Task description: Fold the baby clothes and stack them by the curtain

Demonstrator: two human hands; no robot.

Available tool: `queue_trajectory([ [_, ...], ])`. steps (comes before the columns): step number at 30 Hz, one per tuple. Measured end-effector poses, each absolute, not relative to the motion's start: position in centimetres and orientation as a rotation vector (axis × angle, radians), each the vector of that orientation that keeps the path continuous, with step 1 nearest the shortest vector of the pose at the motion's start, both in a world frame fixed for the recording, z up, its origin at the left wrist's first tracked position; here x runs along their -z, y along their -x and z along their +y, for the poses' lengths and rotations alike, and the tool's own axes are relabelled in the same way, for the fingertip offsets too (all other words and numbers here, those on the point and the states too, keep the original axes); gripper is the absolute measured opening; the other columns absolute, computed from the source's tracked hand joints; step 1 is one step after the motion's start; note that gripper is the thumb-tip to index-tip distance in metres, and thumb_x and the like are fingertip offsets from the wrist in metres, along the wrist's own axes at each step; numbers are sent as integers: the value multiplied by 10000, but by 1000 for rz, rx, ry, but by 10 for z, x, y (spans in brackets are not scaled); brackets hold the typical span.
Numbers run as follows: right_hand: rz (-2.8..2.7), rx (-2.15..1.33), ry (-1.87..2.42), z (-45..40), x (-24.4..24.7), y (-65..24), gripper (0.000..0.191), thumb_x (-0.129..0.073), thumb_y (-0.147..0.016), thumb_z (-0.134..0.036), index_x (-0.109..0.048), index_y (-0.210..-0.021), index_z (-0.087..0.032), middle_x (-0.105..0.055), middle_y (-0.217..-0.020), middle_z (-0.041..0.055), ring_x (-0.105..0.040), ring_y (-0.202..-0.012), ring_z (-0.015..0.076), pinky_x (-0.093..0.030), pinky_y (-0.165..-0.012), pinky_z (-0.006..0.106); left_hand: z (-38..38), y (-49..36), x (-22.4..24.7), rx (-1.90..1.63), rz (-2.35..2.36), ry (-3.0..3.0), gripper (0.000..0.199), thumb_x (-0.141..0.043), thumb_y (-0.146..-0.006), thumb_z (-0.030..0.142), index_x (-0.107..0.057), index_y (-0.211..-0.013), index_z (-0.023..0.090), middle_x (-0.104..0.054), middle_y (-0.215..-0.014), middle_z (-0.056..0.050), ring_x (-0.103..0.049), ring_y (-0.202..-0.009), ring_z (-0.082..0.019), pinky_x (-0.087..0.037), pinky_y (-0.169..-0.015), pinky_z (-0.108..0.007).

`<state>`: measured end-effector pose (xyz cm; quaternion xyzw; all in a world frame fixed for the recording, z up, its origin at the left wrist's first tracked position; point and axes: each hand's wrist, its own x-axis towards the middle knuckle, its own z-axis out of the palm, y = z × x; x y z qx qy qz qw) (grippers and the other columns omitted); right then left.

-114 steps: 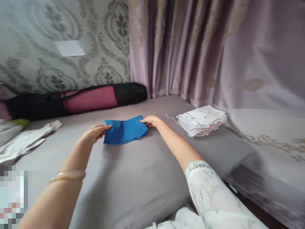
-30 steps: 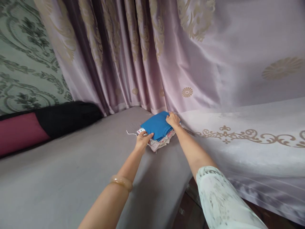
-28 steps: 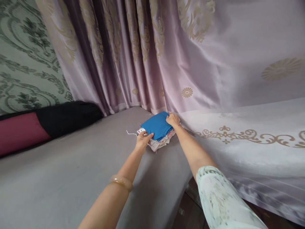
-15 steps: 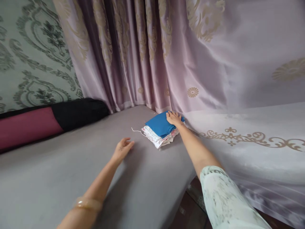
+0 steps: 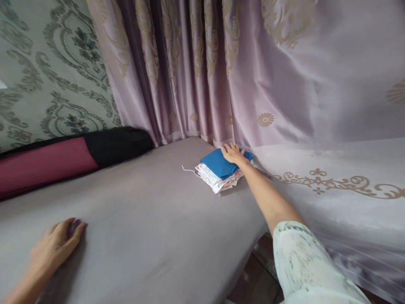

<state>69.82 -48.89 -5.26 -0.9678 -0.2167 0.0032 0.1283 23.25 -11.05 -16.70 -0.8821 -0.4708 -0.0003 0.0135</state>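
A blue folded cloth [image 5: 215,164] lies on top of a stack of white printed folded cloths [image 5: 213,182] on a grey-covered surface [image 5: 142,211]. My right hand [image 5: 234,154] rests flat on the blue cloth, fingers spread, not gripping it. From the stack's left side trails a thin white string [image 5: 189,169]. Well away to the left, low over the grey cover, is my left hand [image 5: 58,242]. Its fingers are a little bent, with a gap between them and the thumb, and I see nothing held in it.
A long black and maroon bolster-like bag [image 5: 110,145] lies along the patterned wall [image 5: 76,80]. Mauve curtains [image 5: 253,76] with gold motifs hang behind and right of the stack. The surface's right edge drops to a dark floor [image 5: 256,278].
My left hand has swung from near the stack far to the left and closer to me. My right hand stays on the blue cloth. The view has turned slightly left.
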Motion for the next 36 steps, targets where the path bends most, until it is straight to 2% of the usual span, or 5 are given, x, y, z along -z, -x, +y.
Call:
queue_trajectory([
  [4,-916,-92,2778,-469,58,-671,652,-180,-967,-604,-314,-1521,-287,-172,-1628,57,-72,-1485,352,-32,-1139,658,-120,-223,165,41,-1519,2734,715,14,-854,546,-480,-1270,238,-506,-1441,-107,-494,-1291,-289,-397,-1011,-401],
  [9,-895,-57,2845,-464,71,-660,616,-196,-977,-562,-334,-1512,-289,-193,-1622,45,-101,-1484,327,-75,-1129,675,-128,-228,163,115,-1593,2743,709,-29,-890,532,-496,-1324,221,-482,-1460,-117,-473,-1308,-324,-378,-1029,-466],
  [21,-1070,18,2771,-454,56,-637,584,-217,-993,-488,-354,-1502,-237,-230,-1610,66,-138,-1482,309,-61,-1139,664,-132,-227,161,102,-1568,2753,658,-75,-948,507,-495,-1337,182,-475,-1458,-112,-476,-1272,-343,-359,-1050,-495],
  [30,-1371,159,2866,-443,88,-604,551,-341,-986,-370,-358,-1498,-166,-257,-1596,122,-206,-1466,291,-136,-1161,573,-134,-228,156,62,-1595,2780,711,-37,-934,532,-471,-1360,163,-435,-1481,-133,-439,-1308,-356,-361,-1048,-494],
  [36,-1344,183,2854,-442,86,-603,535,-405,-967,-318,-387,-1474,-150,-297,-1576,149,-237,-1449,306,-137,-1149,592,-137,-228,156,80,-1575,2767,624,-63,-938,508,-477,-1308,223,-466,-1461,-113,-451,-1298,-326,-363,-1040,-472],
])
